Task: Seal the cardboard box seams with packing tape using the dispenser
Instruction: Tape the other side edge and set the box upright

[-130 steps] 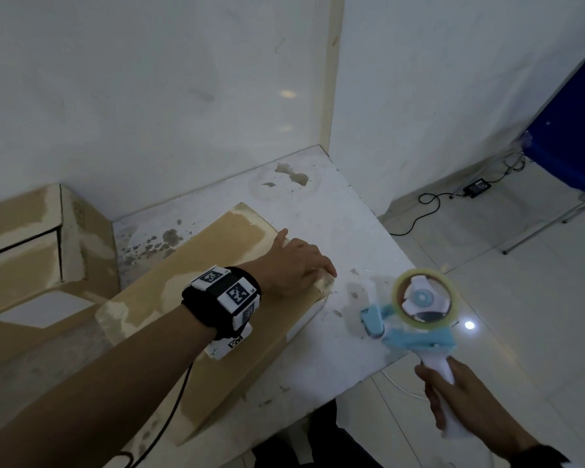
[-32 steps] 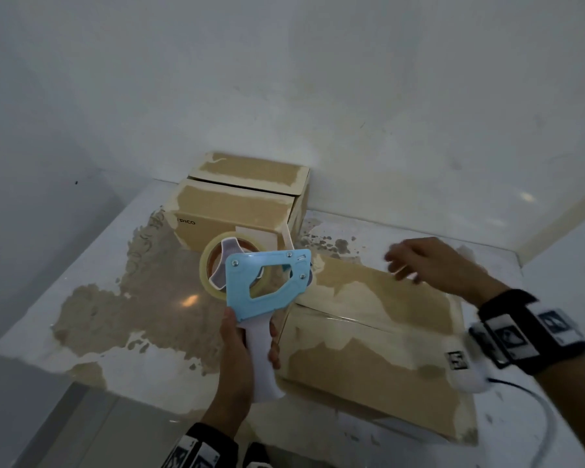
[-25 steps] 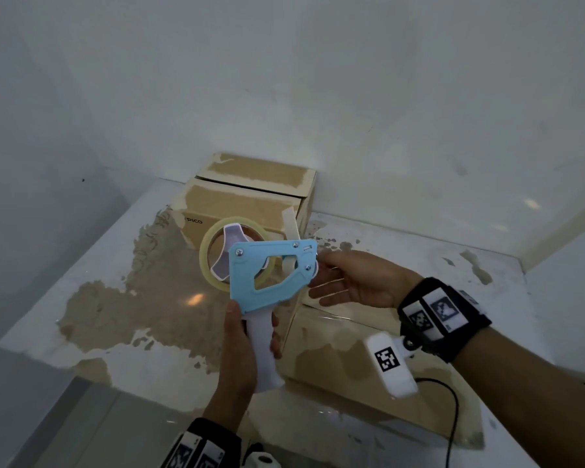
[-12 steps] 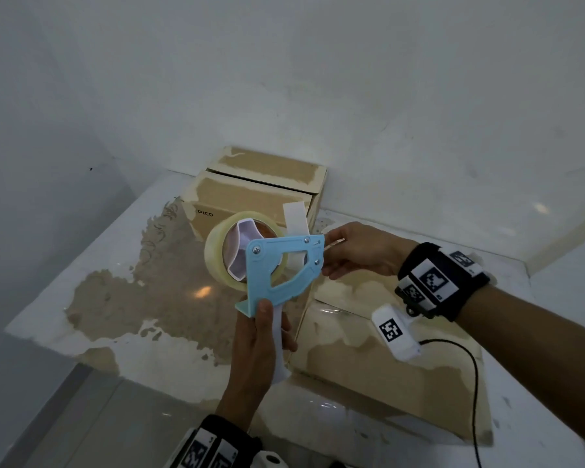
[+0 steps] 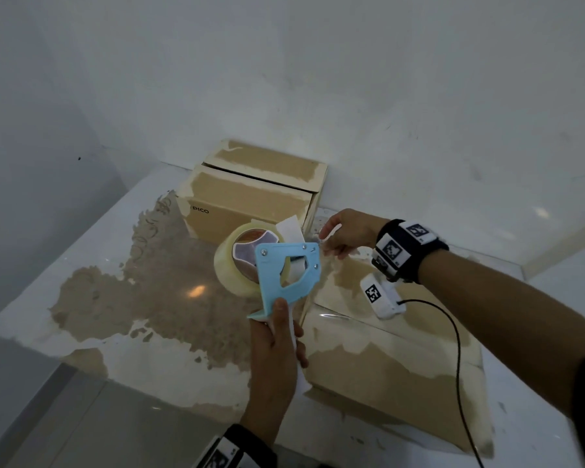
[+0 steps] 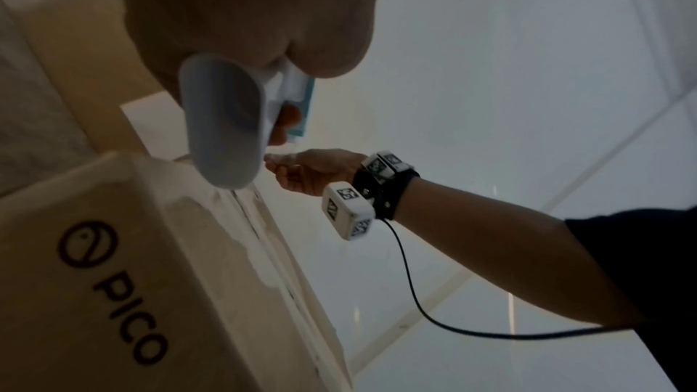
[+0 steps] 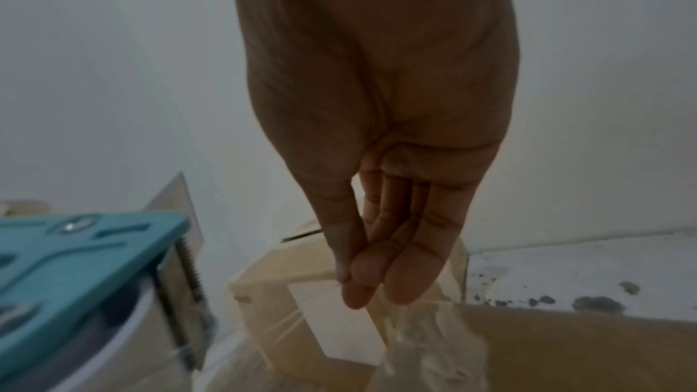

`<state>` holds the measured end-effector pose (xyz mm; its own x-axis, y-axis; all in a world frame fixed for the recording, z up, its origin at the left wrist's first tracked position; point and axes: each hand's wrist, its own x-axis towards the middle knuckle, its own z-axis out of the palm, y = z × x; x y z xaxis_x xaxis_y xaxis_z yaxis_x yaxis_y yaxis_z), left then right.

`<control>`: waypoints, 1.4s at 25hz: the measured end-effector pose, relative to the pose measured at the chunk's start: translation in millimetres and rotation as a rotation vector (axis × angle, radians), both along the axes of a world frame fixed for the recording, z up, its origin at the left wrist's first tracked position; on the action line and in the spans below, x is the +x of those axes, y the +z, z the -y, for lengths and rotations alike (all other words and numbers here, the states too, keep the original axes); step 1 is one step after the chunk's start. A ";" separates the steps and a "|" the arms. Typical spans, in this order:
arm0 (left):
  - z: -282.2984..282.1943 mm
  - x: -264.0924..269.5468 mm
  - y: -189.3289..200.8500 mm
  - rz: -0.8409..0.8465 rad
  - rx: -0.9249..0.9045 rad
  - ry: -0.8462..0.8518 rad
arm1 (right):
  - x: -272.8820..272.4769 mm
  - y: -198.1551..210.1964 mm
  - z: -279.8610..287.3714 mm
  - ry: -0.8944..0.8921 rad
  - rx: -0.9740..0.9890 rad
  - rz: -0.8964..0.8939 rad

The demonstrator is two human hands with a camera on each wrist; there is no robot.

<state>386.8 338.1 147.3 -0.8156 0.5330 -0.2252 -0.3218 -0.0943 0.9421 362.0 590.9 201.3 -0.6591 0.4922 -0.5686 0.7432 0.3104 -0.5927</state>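
My left hand (image 5: 286,332) grips the white handle (image 6: 222,118) of the blue tape dispenser (image 5: 284,268) and holds it upright above the table, its clear tape roll (image 5: 230,265) facing left. At the dispenser's front, my right hand (image 5: 328,241) pinches the loose end of clear tape (image 7: 415,324) between thumb and fingertips (image 7: 373,282). The serrated cutter (image 7: 190,273) shows beside it in the right wrist view. A long flat cardboard box (image 5: 385,359) lies under my right forearm. A second cardboard box (image 5: 247,201), marked PICO, stands behind the dispenser against the wall.
The white table (image 5: 98,336) has worn brown patches, and its front edge runs along the lower left. White walls close the back and left sides. A black cable (image 5: 458,366) hangs from my right wrist across the flat box.
My right hand came in from the right, reached the dispenser's front and took hold of the tape end. My left hand lifted and turned the dispenser slightly.
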 end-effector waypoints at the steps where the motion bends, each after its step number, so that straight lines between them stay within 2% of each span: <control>1: -5.1 2.0 -0.7 0.012 -0.023 -0.001 | -4.7 -7.7 -1.0 0.037 0.056 0.032; 5: -29.0 1.5 -4.8 0.134 -0.079 -0.003 | -17.3 -29.3 -7.2 0.182 0.330 0.039; 7: -35.9 -1.5 -9.0 0.159 -0.094 0.001 | -18.1 -36.5 -12.1 0.207 0.376 0.021; 14: -38.8 -0.9 -18.0 0.210 -0.107 0.051 | -12.7 -54.2 -33.3 0.132 0.105 -0.050; 16: -39.6 -0.4 -19.6 0.214 -0.100 0.054 | -10.7 -55.7 -35.9 0.169 0.106 -0.048; 19: -39.5 -0.6 -21.9 0.236 -0.100 0.057 | -4.8 -61.4 -35.7 0.247 0.189 -0.042; 21: -40.6 -1.8 -22.5 0.246 -0.094 0.064 | 0.8 -62.2 -35.9 0.306 0.310 -0.050; 24: -42.6 -3.0 -23.3 0.250 -0.101 0.064 | 10.2 -61.1 -38.5 0.453 0.452 0.018; 27: -41.7 -2.0 -25.2 0.247 -0.098 0.069 | 14.7 -54.1 -36.9 0.485 0.557 -0.003; 28: -41.9 -2.4 -25.9 0.244 -0.096 0.067 | 14.2 -51.9 -37.2 0.468 0.547 -0.061; 30: -42.6 -2.6 -27.9 0.237 -0.097 0.059 | 13.8 -48.4 -35.3 0.494 0.396 -0.099; 33: -42.8 -2.1 -28.9 0.226 -0.116 0.051 | 17.9 -51.2 -28.2 0.623 0.251 0.067; 35: -42.6 -2.0 -29.7 0.229 -0.116 0.055 | 22.4 -54.8 -25.3 0.588 0.244 0.182</control>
<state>384.8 380.7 117.6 -0.7633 0.4492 -0.4643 -0.5250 -0.0126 0.8510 384.4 616.2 146.4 -0.7616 0.2083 -0.6137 0.4901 0.8047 -0.3350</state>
